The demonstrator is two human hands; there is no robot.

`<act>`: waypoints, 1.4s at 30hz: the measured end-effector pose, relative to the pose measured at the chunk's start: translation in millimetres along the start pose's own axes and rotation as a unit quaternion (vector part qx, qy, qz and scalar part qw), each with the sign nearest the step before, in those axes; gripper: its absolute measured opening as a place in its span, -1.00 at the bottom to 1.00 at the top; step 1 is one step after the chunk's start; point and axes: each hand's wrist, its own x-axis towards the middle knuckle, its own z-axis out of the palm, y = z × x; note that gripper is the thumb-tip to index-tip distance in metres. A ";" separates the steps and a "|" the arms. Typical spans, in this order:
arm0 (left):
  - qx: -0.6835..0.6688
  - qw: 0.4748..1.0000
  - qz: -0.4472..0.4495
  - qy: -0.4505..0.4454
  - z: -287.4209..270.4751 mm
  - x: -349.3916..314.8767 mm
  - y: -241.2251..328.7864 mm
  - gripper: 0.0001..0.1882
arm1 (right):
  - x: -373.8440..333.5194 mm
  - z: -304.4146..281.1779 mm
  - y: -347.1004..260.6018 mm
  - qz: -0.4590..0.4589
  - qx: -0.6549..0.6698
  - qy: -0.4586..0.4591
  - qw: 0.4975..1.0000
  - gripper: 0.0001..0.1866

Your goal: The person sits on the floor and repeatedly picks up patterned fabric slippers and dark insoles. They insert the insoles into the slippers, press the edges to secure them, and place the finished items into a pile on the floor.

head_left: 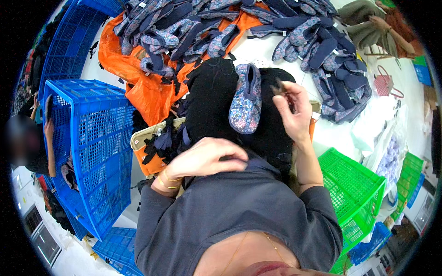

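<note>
A slipper-like shoe (pixel 245 103) with a blue-and-pink floral pattern and dark trim rests on my black-clad thighs, its rounded toe toward me. My right hand (pixel 295 109) is raised just right of it, fingers pinched round a small dark pointed tool (pixel 277 86); blur hides its exact kind, though it resembles thread snips. In front of my stomach, my left hand (pixel 209 156) hovers below the shoe without touching it. Its fingers are loosely bent with a gap to the thumb, slightly blurred, and nothing shows in them.
Many similar shoes (pixel 299 39) lie heaped ahead, partly on orange sheeting (pixel 152 99). Blue crates (pixel 101 152) stand at my left, where another person's arm (pixel 49 138) reaches in. A green crate (pixel 352 184) is at my right. Dark scraps (pixel 165 140) fill an orange-sided container by my left thigh.
</note>
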 end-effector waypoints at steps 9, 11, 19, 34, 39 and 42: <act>0.316 0.927 0.090 0.179 -25.2 62.6 15.7 -0.50 | 3.8 7.3 -6.5 0.044 0.147 0.032 0.988 -0.66; 0.347 0.928 0.050 0.123 -29.0 69.1 4.6 -0.61 | -0.4 1.6 -12.9 0.145 0.153 0.017 0.977 -0.76; 0.035 0.934 0.212 0.285 -30.0 62.9 -0.7 -0.84 | -10.4 1.7 -18.3 0.315 0.230 -0.086 0.917 -0.63; -0.334 0.915 0.123 0.193 -44.7 80.1 2.7 -0.39 | -3.8 48.1 -34.2 0.064 0.171 0.029 0.983 -0.52; -0.528 0.818 0.086 0.213 -40.5 76.3 -27.0 -0.53 | -3.1 30.0 -33.8 0.113 0.113 0.014 0.987 -0.52; -0.553 0.810 0.079 0.180 -44.3 67.3 -31.1 -0.54 | 12.9 10.1 -34.1 0.040 -0.048 0.037 0.997 -0.54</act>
